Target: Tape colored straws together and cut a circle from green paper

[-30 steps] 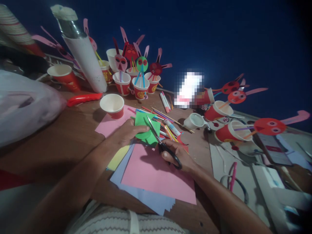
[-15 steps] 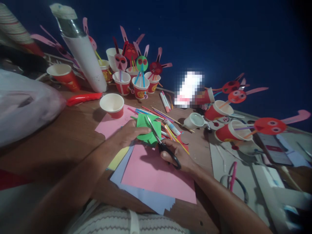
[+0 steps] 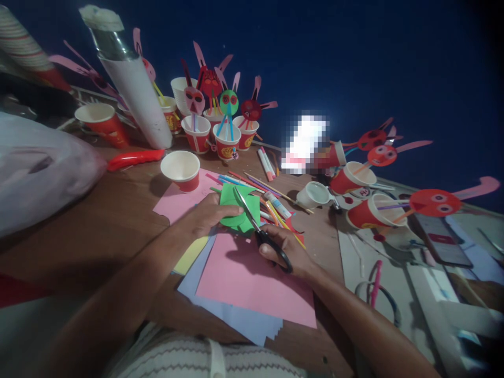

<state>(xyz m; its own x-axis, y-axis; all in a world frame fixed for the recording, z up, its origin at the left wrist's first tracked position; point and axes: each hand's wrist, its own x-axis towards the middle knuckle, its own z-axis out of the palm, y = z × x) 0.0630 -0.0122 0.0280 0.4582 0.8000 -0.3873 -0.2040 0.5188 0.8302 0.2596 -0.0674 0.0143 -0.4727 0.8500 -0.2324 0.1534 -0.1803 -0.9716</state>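
Note:
My left hand (image 3: 210, 214) pinches a piece of green paper (image 3: 252, 208) by its left side, thumb on top. A curved cut shows in the paper. In my right hand (image 3: 286, 248) are black-handled scissors (image 3: 273, 248), my fingers wrapped round the handles. Their metal blades point up and left and lie across the green paper. Below both hands a pink sheet (image 3: 255, 289) rests on bluish sheets (image 3: 236, 320), with a yellow sheet (image 3: 191, 255) at the left. Behind the green paper lie coloured pens and sticks (image 3: 260, 184) and a glue stick (image 3: 277, 203).
An empty paper cup (image 3: 181, 170) stands on pink paper beyond my left hand. Several red cups (image 3: 227, 142) with paper rabbit faces are at the back and right. A white flask (image 3: 136, 100), a plastic bag (image 3: 43, 173) and a small white cup (image 3: 315, 194) stand around.
Both hands, the green paper and the scissors hold nearly the same pose. At the far right edge, a brownish shape, perhaps part of a person, has come into view.

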